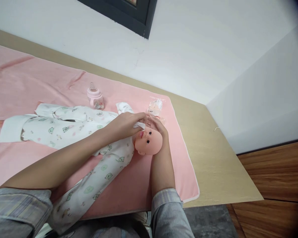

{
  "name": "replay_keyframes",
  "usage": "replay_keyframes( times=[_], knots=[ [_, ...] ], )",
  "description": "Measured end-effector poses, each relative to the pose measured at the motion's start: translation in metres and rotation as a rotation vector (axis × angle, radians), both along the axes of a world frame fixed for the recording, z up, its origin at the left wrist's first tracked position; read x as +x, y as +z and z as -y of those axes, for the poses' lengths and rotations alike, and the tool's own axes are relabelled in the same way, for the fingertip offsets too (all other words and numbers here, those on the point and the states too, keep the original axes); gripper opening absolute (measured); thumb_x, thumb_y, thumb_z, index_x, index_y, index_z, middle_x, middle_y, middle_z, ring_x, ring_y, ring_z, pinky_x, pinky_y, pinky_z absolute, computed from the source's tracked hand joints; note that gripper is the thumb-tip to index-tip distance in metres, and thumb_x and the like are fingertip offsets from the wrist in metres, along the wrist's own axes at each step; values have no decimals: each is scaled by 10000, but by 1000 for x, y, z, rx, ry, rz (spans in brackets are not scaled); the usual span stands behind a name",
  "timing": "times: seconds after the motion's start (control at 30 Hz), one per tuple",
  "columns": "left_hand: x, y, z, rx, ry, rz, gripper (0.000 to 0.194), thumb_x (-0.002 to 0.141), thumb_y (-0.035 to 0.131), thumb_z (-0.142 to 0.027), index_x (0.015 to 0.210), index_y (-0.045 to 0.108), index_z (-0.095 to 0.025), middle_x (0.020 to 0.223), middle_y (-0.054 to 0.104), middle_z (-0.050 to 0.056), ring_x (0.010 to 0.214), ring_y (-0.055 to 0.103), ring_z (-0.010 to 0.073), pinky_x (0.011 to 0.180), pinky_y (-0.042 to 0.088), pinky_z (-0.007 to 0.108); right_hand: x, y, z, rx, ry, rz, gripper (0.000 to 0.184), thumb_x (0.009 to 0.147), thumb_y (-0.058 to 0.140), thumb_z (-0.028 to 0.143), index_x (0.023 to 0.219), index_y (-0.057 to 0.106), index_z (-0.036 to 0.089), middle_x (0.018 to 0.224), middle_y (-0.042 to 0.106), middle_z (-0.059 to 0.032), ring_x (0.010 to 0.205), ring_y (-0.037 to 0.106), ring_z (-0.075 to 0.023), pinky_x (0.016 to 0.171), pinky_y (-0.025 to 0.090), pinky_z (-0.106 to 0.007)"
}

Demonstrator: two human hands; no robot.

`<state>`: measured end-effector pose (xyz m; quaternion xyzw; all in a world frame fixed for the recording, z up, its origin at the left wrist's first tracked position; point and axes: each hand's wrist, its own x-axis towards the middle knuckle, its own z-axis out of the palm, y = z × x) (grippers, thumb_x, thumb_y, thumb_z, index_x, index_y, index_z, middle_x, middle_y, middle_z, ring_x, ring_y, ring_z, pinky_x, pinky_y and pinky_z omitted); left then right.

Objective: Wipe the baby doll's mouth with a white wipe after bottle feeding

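A baby doll (149,145) in white clothes printed with green bears lies on its back on a pink mat (183,178), its head toward the right. In my left hand (129,124) is a white wipe (139,125), pinched between thumb and fingers at the doll's cheek, close to its mouth. My right hand (157,124) is cupped along the far side of the doll's head, with its wrist against the crown. Its fingers look loosely spread and are partly covered by my left fingertips. Nothing shows in that palm.
A pink baby bottle (95,98) stands upright beyond the doll's body. Just past my hands lies a small clear packet (155,106) with something white on top. The mat covers much of a wooden table (213,165), which meets a white wall (178,49) at the back.
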<state>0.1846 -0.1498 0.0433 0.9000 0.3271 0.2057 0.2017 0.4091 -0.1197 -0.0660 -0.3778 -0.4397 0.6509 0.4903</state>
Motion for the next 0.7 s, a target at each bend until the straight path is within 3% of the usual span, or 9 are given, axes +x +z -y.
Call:
replay_keyframes(
  times=[0.2,0.4,0.53,0.7],
  knots=[
    [-5,7,6,-36,-24,36,215,801,610,-82,977,631,-206,919,732,-36,786,670,190,673,411,237,-1,4,3,-10,-30,37,487,795,698,531,1181,639,240,1198,715,-74,1233,628,-257,1117,484,-465],
    [-6,2,11,25,-128,41,122,841,564,-124,929,599,-201,828,713,-33,652,622,164,623,370,241,4,-7,-2,-1,20,-14,408,860,653,447,1225,616,268,1307,679,-36,1257,624,-230,1152,461,-431],
    [-4,0,11,27,-144,21,107,833,530,-124,881,589,-198,840,716,-24,660,630,163,625,369,244,4,-11,-4,-19,16,-26,438,859,652,440,1256,591,265,1392,635,-27,1289,608,-218,1181,432,-422],
    [-4,3,12,6,-102,29,133,809,520,-154,891,608,-211,887,735,-19,737,664,184,654,404,249,1,0,1,-23,-21,29,484,796,705,504,1204,623,257,1315,677,-59,1277,611,-245,1140,474,-439]
  ],
)
